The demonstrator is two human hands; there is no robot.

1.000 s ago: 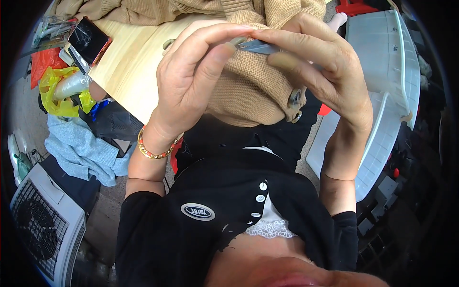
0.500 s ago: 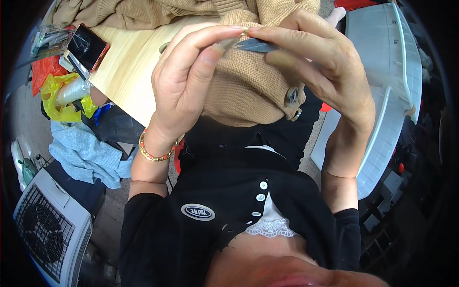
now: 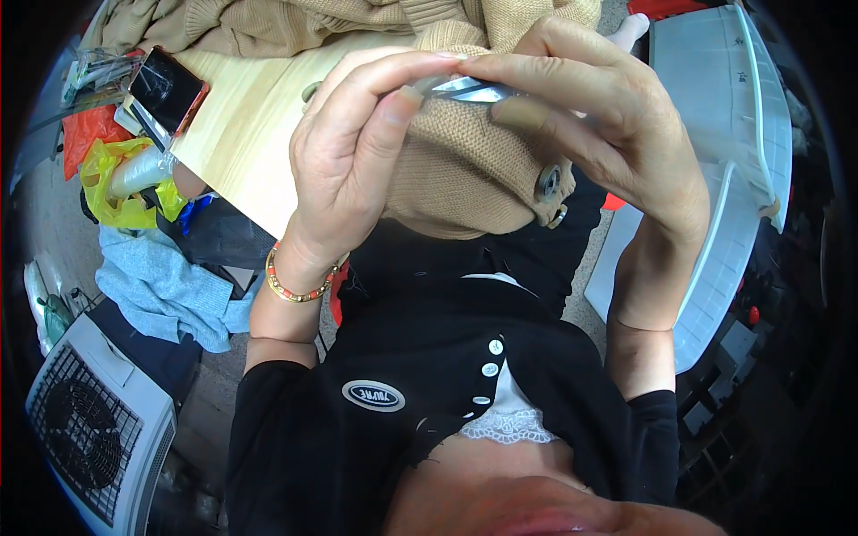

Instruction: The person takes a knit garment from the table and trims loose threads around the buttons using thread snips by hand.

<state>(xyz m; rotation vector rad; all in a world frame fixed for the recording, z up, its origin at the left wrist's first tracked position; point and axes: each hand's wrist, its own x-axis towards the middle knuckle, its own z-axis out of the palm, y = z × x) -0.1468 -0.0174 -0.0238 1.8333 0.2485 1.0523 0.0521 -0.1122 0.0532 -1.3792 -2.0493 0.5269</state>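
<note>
Just right of the wooden table (image 3: 255,121) sits a tan knitted garment (image 3: 465,174), coarse-textured and bunched into a rounded fold, with a dark round button (image 3: 549,182). The metal tool (image 3: 472,90) above it gleams; its rear is hidden inside the right hand (image 3: 617,125), whose thumb and forefinger pinch it. The left hand (image 3: 344,156) curls beside the table, its grip impossible to tell. Both forefingers point inward, tips meeting.
</note>
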